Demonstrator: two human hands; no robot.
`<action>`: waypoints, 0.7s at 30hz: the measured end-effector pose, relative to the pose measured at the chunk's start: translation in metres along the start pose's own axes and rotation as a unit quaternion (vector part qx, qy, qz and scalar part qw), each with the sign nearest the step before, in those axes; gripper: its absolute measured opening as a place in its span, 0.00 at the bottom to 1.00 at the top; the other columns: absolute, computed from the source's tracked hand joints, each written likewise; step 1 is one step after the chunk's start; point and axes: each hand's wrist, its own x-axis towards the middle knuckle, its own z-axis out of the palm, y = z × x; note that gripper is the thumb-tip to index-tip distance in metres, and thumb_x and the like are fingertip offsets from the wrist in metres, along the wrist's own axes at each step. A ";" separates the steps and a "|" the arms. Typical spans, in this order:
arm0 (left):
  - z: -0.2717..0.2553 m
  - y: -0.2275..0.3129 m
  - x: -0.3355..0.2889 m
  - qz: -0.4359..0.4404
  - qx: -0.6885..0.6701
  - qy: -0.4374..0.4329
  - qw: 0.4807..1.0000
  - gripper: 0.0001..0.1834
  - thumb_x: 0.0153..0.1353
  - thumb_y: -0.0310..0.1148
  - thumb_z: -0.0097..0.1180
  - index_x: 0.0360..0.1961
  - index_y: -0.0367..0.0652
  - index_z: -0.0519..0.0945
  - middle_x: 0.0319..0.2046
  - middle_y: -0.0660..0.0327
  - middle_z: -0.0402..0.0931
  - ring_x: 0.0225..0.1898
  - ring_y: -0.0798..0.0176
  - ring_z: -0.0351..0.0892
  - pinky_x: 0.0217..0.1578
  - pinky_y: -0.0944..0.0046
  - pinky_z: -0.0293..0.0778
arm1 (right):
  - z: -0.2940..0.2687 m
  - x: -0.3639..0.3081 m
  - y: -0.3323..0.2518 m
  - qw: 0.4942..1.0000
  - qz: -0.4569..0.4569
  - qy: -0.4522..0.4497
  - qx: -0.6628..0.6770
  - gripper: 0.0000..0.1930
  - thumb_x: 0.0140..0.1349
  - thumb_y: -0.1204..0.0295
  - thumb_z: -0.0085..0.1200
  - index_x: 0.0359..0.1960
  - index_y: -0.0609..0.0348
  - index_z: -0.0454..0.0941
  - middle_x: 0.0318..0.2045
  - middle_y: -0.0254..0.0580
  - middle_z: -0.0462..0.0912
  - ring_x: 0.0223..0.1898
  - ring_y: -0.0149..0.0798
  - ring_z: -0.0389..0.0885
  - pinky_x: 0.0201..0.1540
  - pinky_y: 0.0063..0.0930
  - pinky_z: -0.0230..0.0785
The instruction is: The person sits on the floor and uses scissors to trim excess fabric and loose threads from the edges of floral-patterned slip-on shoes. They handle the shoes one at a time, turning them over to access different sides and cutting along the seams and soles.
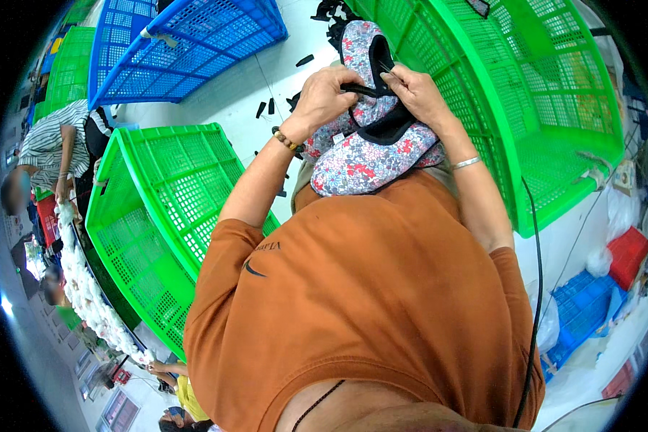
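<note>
A grey floral slipper [358, 42] with a black-edged opening is in front of me, between my hands. My left hand [324, 99] is closed in a pinch on a black band [366, 90] at the slipper's edge. On its other side, my right hand [421, 95] is closed with the fingertips at the black rim. A thin dark item shows by those fingertips, too small to name. Another floral slipper [360, 167], with red blossoms and black lining, lies on my lap, and more patterned pieces are partly hidden behind it.
Large green crates stand at my right [547, 108] and left [169, 194]; a blue crate [194, 54] is at far left. Black scraps [265, 108] lie on the white floor. A dark cable [534, 288] hangs at my right. A person in stripes [57, 144] bends beside white fluffy material [86, 288].
</note>
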 end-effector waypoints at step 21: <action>-0.022 0.022 -0.007 -0.095 -0.237 -0.164 0.953 0.09 0.55 0.28 0.58 0.37 0.37 0.78 0.27 0.61 0.80 0.30 0.71 0.77 0.34 0.70 0.73 | 0.003 0.005 -0.007 0.979 -0.197 0.041 -0.021 0.06 0.57 0.70 0.53 0.29 0.59 0.71 0.25 0.46 0.73 0.28 0.53 0.74 0.32 0.40 0.66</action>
